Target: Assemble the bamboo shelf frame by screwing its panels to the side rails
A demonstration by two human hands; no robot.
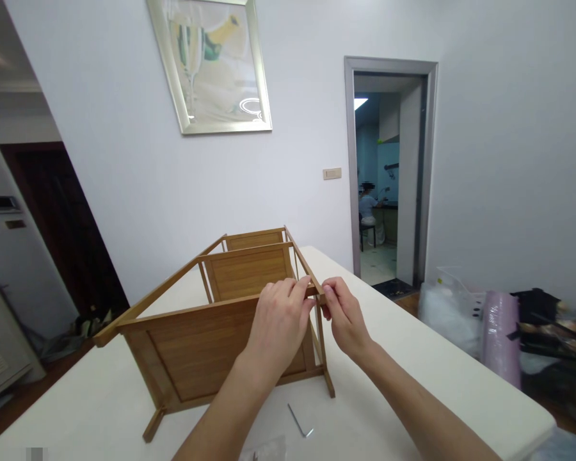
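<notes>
A brown wooden shelf rack (192,346) lies on its side on the white table, its several panels standing upright between long rails. My left hand (281,317) is closed over the top edge of the nearest panel, close to its right corner. At that same corner, my right hand (343,314) pinches at the end of the right rail, thumb and fingers together; whether a small part sits between them is hidden. An L-shaped hex key (298,420) rests on the table below my hands. Near the bottom edge is a clear plastic bag (269,448), partly out of view.
The white table (413,365) runs back to the wall. A purple roll (502,336) and piled bags stand right of it. Through a doorway (379,173), a person (367,208) sits in another room. A framed picture (221,64) hangs above.
</notes>
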